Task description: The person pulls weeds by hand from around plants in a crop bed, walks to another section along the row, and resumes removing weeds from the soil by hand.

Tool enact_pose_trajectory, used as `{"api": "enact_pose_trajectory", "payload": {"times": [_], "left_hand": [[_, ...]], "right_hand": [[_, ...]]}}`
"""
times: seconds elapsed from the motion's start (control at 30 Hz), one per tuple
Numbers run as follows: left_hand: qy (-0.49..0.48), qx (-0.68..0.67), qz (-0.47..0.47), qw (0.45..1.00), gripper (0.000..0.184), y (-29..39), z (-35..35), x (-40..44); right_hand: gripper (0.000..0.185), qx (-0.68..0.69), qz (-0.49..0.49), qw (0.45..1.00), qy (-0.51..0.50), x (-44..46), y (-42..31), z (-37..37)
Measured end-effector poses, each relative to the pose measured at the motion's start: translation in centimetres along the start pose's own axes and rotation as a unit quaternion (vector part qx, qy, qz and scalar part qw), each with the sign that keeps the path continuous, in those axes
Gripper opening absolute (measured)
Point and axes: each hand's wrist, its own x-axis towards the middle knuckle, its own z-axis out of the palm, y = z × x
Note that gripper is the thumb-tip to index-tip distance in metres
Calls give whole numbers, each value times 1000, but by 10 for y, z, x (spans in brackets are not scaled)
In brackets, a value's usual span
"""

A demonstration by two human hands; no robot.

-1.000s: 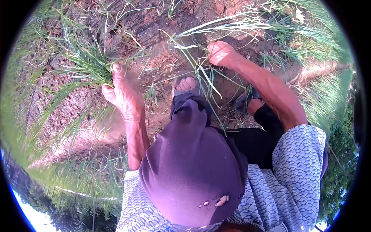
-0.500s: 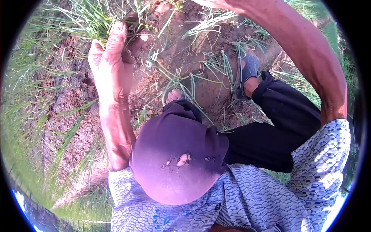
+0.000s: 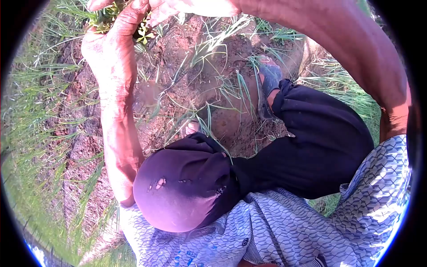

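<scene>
My left hand [image 3: 116,33] is closed around a bunch of green weeds [image 3: 106,17] at the upper left, its thumb pressed over the stems. Grassy blades and small broad leaves stick out of the bunch. From the top edge my right hand [image 3: 178,6] reaches across and meets the left thumb. Just under its closed fingers hangs a small yellow-green leafy weed [image 3: 144,34], which they seem to grip. The top of the frame cuts off part of both hands.
Thin green crop plants [image 3: 42,120] grow in rows on the left. Muddy brown soil [image 3: 155,66] with loose, flattened blades [image 3: 222,40] lies ahead. My bent knee [image 3: 178,191] in torn dark trousers and a sandalled foot [image 3: 270,80] take up the middle.
My right hand has come leftward along the top to meet the left, bringing the yellow-green weed. My left hand has shifted up and slightly left, still holding its bunch.
</scene>
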Motion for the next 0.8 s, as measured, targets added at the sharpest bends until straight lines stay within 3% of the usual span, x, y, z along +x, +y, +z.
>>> {"api": "enact_pose_trajectory", "payload": {"times": [0.13, 0.23, 0.33, 0.4, 0.5, 0.53, 0.6, 0.63, 0.7, 0.8], "left_hand": [[10, 0, -64, 998, 21, -5, -13, -8], [37, -117, -199, 972, 20, -20, -39, -23], [45, -199, -250, 946, 22, -28, -69, -46], [139, -79, -286, 945, 30, -18, -57, -53], [135, -40, -324, 935, 32, -18, -58, -61], [108, -71, -325, 937, 29, -20, -64, -63], [142, -88, -301, 939, 24, -23, -58, -63], [119, -117, -304, 938, 23, -23, -61, -62], [71, -181, -302, 933, 20, -19, -65, -57], [90, -151, -292, 940, 19, -15, -59, -51]], "right_hand": [[6, -2, 88, 996, -16, -24, 25, -15], [5, 17, 230, 972, -40, -46, 83, -19], [13, -77, 477, 851, -205, -101, 191, 13], [13, -350, 225, 873, -254, -139, 294, 59], [16, -290, 275, 916, 30, -151, 346, 106], [16, -302, 277, 911, 47, -149, 350, 113], [17, -325, 282, 899, 85, -131, 332, 123], [15, -346, 235, 900, 121, -131, 348, 130], [16, -344, 251, 900, 99, -129, 349, 126], [16, -350, 219, 904, 111, -131, 352, 122]]}}
